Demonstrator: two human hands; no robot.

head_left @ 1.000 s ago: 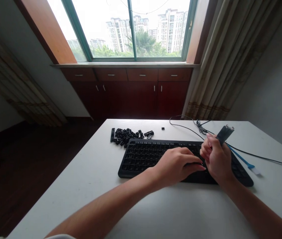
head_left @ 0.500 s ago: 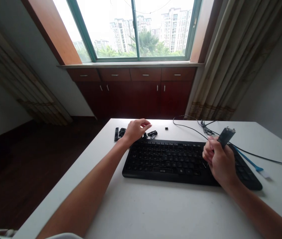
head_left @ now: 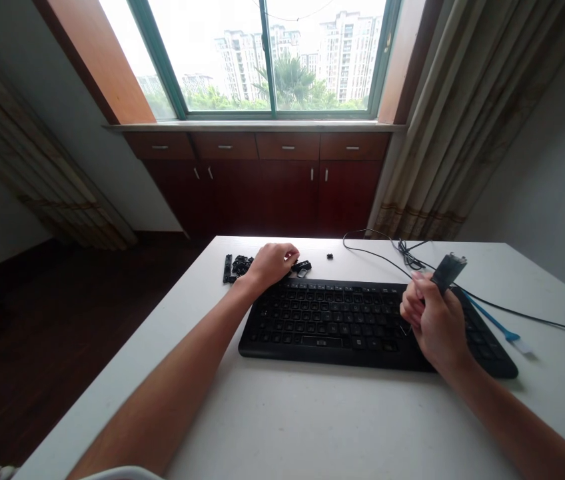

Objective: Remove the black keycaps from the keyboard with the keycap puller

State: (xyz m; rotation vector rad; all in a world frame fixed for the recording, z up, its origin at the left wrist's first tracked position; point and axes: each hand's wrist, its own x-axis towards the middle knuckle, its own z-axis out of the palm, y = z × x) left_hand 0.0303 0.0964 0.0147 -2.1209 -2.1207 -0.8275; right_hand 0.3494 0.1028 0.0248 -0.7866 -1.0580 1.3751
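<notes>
My left hand (head_left: 272, 261) is over the pile of loose black keycaps (head_left: 242, 265) behind the keyboard's left end. Its thumb and fingertips are drawn together, and what is between them is hidden. My right hand (head_left: 437, 320) is closed round a dark keycap puller (head_left: 449, 272). The ragged end of the puller points up, and a thin wire shows below the fist. Under that hand lies the black keyboard (head_left: 322, 360), with some key places bare of caps. A long keycap (head_left: 227, 269) stands apart at the pile's left.
One small keycap (head_left: 330, 256) lies alone behind the keyboard. A black cable (head_left: 527, 313) runs across the back right of the white table (head_left: 312, 420). A blue brush (head_left: 497, 322) with pale bristles lies partly behind the keyboard's right end.
The fingers of my left hand have lowered towards the keycaps and drawn together. My right hand still grips the puller over the keyboard. The whole view has shifted slightly.
</notes>
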